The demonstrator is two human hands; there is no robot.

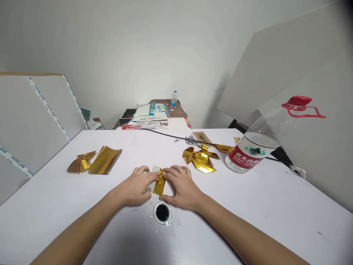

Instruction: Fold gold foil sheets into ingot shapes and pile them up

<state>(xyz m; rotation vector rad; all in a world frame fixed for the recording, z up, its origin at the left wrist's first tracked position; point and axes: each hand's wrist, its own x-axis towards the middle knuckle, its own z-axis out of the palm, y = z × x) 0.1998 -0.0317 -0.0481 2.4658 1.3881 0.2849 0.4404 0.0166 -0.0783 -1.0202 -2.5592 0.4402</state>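
A small folded sheet of gold foil paper, partly showing its pale side, lies on the white table in front of me. My left hand holds its left part, with the index finger laid across the gold. From the right, my right hand pinches the paper's upper edge, its fingertips close to those of the left. The fingers cover part of the fold. Just below the paper is a round black disc with a white rim, surrounded by clear tape.
At left lie a pleated gold fan and a stack of gold paper. Folded gold pieces, a yellow-handled tool and a black cable are at right, near a large water bottle.
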